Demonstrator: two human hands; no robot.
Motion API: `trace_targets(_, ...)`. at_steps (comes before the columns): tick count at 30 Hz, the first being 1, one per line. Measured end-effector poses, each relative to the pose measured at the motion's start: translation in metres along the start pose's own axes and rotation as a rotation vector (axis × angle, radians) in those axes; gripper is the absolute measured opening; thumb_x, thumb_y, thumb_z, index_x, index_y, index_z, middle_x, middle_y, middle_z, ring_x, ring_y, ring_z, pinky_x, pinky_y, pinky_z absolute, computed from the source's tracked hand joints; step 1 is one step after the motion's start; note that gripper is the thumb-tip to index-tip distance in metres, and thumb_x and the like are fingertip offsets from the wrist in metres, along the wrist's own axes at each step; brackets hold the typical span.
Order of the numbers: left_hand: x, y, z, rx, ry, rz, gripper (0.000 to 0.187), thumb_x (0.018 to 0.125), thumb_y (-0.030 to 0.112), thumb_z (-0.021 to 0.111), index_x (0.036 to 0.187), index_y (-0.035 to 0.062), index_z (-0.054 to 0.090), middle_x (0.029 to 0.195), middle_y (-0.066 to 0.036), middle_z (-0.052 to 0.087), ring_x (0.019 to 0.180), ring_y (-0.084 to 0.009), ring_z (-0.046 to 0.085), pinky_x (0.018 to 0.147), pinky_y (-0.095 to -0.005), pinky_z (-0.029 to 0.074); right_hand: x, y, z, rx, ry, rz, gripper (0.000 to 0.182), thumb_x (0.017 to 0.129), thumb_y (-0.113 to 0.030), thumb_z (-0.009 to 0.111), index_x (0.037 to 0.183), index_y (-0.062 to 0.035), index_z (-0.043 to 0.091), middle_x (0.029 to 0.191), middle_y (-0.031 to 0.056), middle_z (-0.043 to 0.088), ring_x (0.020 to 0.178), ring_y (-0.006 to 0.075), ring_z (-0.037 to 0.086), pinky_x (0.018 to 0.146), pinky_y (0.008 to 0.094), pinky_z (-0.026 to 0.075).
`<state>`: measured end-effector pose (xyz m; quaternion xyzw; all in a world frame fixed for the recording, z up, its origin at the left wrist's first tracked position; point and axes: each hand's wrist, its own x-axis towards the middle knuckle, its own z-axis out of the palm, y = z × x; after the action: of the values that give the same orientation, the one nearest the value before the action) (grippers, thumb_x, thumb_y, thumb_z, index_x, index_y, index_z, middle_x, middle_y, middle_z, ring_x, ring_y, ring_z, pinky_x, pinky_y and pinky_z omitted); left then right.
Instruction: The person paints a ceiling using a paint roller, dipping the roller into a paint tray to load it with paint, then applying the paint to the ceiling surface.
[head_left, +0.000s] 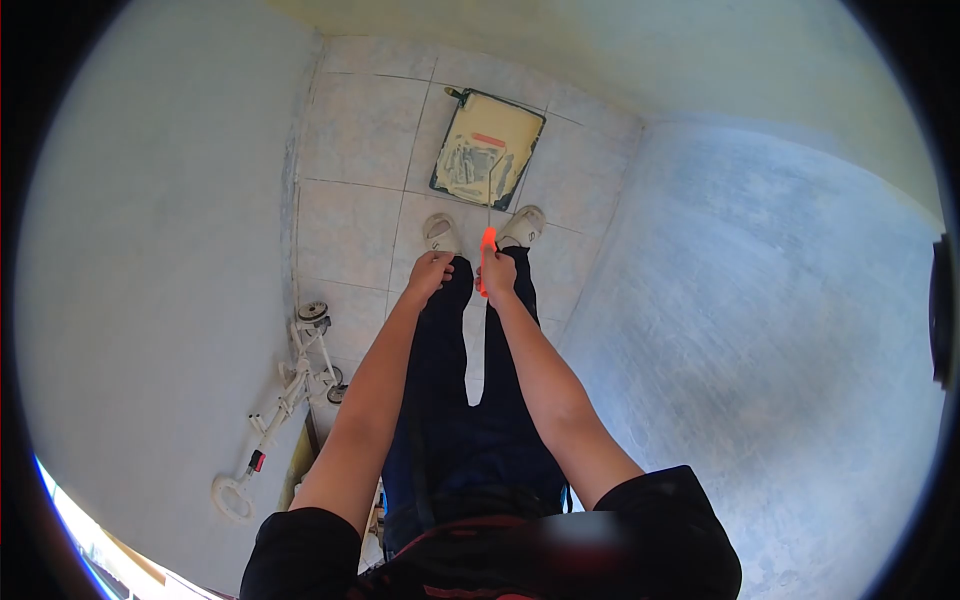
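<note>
My right hand (497, 275) is closed around the orange handle of a paint roller (489, 240). Its thin metal rod reaches forward to the roller head, which lies in a dark-rimmed paint tray (524, 187) on the floor in front of my feet. Cream paint coats the tray, with greyish bare streaks near the roller head. My left hand (431, 276) hangs beside it over my left leg, fingers curled in, with nothing visible in them. At the tray's far left corner rests a small dark object (455, 93), perhaps a brush handle.
Pale walls rise on the left (170, 250), ahead and on the right (740, 320), enclosing a tiled floor (350, 230). A white wheeled frame (295, 385) leans by the left wall. Something dark (941, 310) sits at the far right edge.
</note>
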<state>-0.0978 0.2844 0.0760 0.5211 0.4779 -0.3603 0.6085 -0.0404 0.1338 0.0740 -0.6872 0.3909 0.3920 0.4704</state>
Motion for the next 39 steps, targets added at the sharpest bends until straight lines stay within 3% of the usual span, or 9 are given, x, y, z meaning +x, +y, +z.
trace_targets(6, 0.004, 0.0, 0.007, -0.051, -0.016, 0.029, 0.042, 0.097, 0.045, 0.058, 0.119, 0.0101, 0.061, 0.103, -0.004, 0.067, 0.089, -0.0134, 0.063, 0.076, -0.031, 0.048, -0.034, 0.036, -0.009, -0.083, 0.017, -0.024, 0.047, 0.099, -0.039, 0.053, 0.076, 0.0011, 0.057, 0.06, 0.0087, 0.056, 0.041, 0.0195, 0.057, 0.038, 0.0343, 0.045)
trace_targets(8, 0.002, -0.003, 0.008, -0.048, -0.003, 0.01, 0.042, 0.097, 0.045, 0.058, 0.119, 0.0101, 0.061, 0.103, -0.004, 0.067, 0.089, -0.0134, 0.063, 0.076, -0.031, 0.048, -0.04, 0.053, -0.01, -0.116, 0.012, -0.026, 0.049, 0.1, -0.039, 0.052, 0.077, 0.0036, 0.059, 0.056, 0.01, 0.058, 0.042, 0.0219, 0.061, 0.04, 0.0349, 0.048)
trace_targets(15, 0.0, -0.018, 0.006, -0.003, -0.009, -0.013, 0.042, 0.097, 0.045, 0.058, 0.119, 0.0099, 0.062, 0.102, -0.003, 0.067, 0.089, -0.0127, 0.063, 0.074, -0.0308, 0.049, -0.069, 0.094, -0.016, -0.042, -0.023, 0.153, 0.045, 0.099, -0.038, 0.052, 0.081, 0.0027, 0.06, 0.058, 0.0093, 0.055, 0.039, 0.0202, 0.056, 0.037, 0.0351, 0.046)
trace_targets(24, 0.011, -0.014, -0.004, 0.035, 0.011, 0.005, 0.043, 0.097, 0.044, 0.058, 0.12, 0.0075, 0.062, 0.099, -0.004, 0.067, 0.087, -0.0143, 0.063, 0.074, -0.0327, 0.048, -0.028, 0.046, 0.007, -0.02, -0.019, 0.062, 0.045, 0.099, -0.04, 0.053, 0.082, 0.0018, 0.06, 0.061, 0.0087, 0.056, 0.041, 0.0196, 0.056, 0.038, 0.0342, 0.046)
trace_targets(26, 0.015, -0.005, -0.002, 0.035, 0.05, 0.056, 0.037, 0.093, 0.041, 0.064, 0.111, 0.0084, 0.066, 0.09, -0.004, 0.068, 0.077, -0.0122, 0.062, 0.065, -0.0282, 0.047, -0.037, 0.052, 0.008, -0.028, -0.016, 0.088, 0.046, 0.099, -0.041, 0.054, 0.083, 0.0018, 0.06, 0.061, 0.0085, 0.056, 0.041, 0.0193, 0.056, 0.037, 0.0342, 0.046)
trace_targets(30, 0.021, 0.009, -0.002, 0.061, 0.055, 0.081, 0.037, 0.093, 0.039, 0.065, 0.109, 0.0062, 0.067, 0.089, -0.006, 0.068, 0.075, -0.0127, 0.062, 0.064, -0.0278, 0.048, -0.066, 0.074, 0.008, -0.071, -0.012, 0.181, 0.046, 0.098, -0.041, 0.055, 0.085, 0.0021, 0.061, 0.062, 0.0082, 0.056, 0.041, 0.0186, 0.056, 0.037, 0.0342, 0.046)
trace_targets(32, 0.027, 0.009, -0.005, 0.128, -0.014, 0.12, 0.045, 0.094, 0.047, 0.06, 0.118, 0.0085, 0.063, 0.1, -0.006, 0.068, 0.088, -0.0151, 0.064, 0.073, -0.0321, 0.047, -0.07, 0.07, 0.01, -0.057, 0.001, 0.194, 0.046, 0.098, -0.041, 0.056, 0.086, 0.0025, 0.062, 0.062, 0.0085, 0.056, 0.041, 0.0185, 0.056, 0.037, 0.0342, 0.046)
trace_targets(39, 0.035, 0.023, -0.018, 0.145, 0.012, 0.103, 0.043, 0.094, 0.045, 0.06, 0.117, 0.009, 0.063, 0.1, -0.005, 0.068, 0.089, -0.0156, 0.064, 0.073, -0.033, 0.048, -0.038, 0.039, 0.024, -0.019, -0.004, 0.162, 0.044, 0.098, -0.041, 0.056, 0.091, 0.0017, 0.062, 0.063, 0.0084, 0.056, 0.043, 0.0178, 0.056, 0.037, 0.0335, 0.045)
